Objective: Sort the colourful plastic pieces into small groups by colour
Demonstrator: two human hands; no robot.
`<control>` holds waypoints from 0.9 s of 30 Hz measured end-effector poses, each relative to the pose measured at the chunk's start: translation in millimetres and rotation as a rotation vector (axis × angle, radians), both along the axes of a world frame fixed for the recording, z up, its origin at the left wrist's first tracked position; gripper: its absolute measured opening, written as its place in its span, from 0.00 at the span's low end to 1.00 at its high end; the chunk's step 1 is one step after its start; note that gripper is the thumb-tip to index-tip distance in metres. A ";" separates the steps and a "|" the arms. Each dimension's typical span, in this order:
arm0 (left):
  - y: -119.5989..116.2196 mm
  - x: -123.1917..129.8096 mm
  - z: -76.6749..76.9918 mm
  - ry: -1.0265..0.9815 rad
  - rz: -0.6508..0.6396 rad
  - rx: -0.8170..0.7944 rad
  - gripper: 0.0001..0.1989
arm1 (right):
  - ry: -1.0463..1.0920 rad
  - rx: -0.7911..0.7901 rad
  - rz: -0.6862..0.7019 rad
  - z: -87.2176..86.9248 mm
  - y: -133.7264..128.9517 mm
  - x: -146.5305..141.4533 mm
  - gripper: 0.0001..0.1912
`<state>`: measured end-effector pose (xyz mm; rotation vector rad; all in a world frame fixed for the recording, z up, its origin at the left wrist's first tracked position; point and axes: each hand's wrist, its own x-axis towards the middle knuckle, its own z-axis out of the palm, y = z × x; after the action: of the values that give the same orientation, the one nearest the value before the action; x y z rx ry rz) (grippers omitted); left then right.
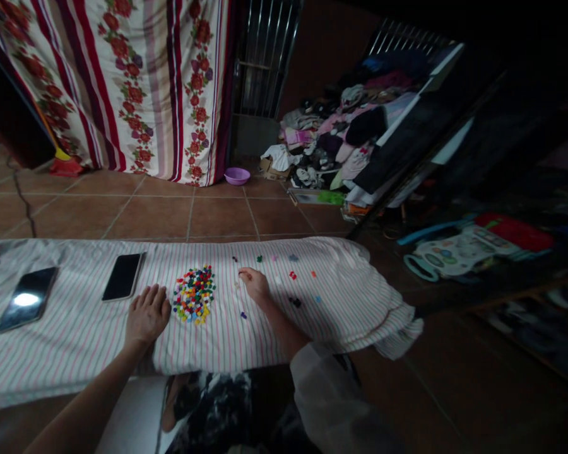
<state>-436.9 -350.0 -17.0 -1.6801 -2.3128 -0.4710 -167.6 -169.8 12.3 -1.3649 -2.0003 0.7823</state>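
A pile of tiny multicoloured pieces, like small cubes or beads (194, 295), lies on a striped cloth (94, 340). Flat on the cloth, just left of the pile, rests my left hand (147, 314), fingers stretched out and holding nothing. My right hand (255, 285) is right of the pile, its fingertips pinched together; whatever they hold is too small to name. Around it lie small separate colour groups: green pieces (259, 258), red pieces (292, 275), black pieces (295, 302), dark blue pieces (243, 314), an orange piece (313, 274) and light blue pieces (318, 299).
Two phones, one dark (122, 276) and one reflecting a light (27, 299), lie left of my left hand. Beyond the cloth are a tiled floor, a purple basin (236, 176), a floral curtain (137, 88) and a heap of clothes (341, 132). A toy panel (473, 249) sits at right.
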 end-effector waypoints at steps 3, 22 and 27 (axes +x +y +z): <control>-0.4 -1.5 -1.6 0.001 0.001 0.004 0.24 | -0.011 0.004 -0.080 -2.2 4.5 26.0 0.12; -1.9 -0.6 3.5 0.060 0.018 -0.096 0.28 | 0.204 -0.019 -0.306 -11.2 13.5 96.7 0.10; -2.1 1.1 7.7 0.050 0.023 -0.120 0.27 | 0.239 0.002 -0.323 -19.3 18.1 107.2 0.10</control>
<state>-435.8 -352.2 -9.4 -1.6952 -2.3641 -0.2871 -60.4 -151.7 -7.0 -1.4694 -1.5493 0.7526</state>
